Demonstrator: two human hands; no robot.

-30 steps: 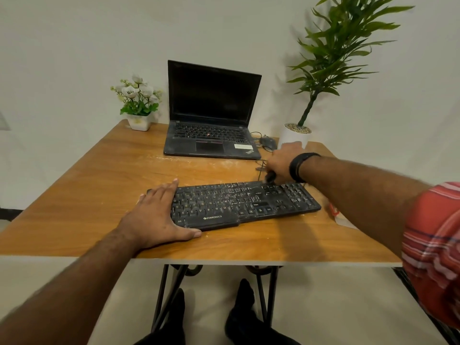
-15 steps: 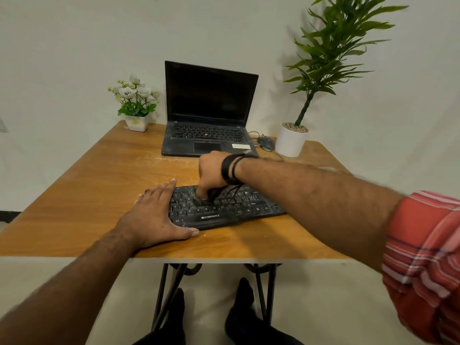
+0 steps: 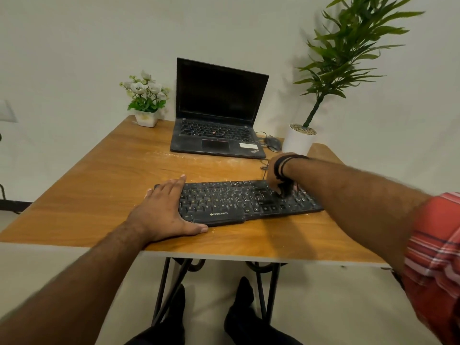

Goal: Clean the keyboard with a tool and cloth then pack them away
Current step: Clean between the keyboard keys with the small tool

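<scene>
A black keyboard (image 3: pixel 231 202) lies across the front of the wooden table (image 3: pixel 104 185). My left hand (image 3: pixel 161 210) lies flat over its left end, fingers straight, thumb along the front edge. My right hand (image 3: pixel 280 174) hovers over the keyboard's right part and grips a small dark brush-like tool (image 3: pixel 286 190) whose tip touches the keys. The hand hides most of the tool. No cloth is in sight.
An open black laptop (image 3: pixel 216 135) stands at the back middle, with a mouse (image 3: pixel 272 143) and cable to its right. A white pot with a tall green plant (image 3: pixel 298 140) sits at the back right, a small flower pot (image 3: pixel 146 118) at the back left.
My right hand swept with the tool from the keyboard's right end to its left-middle, then back to the right part. My left hand stayed on the left end.
</scene>
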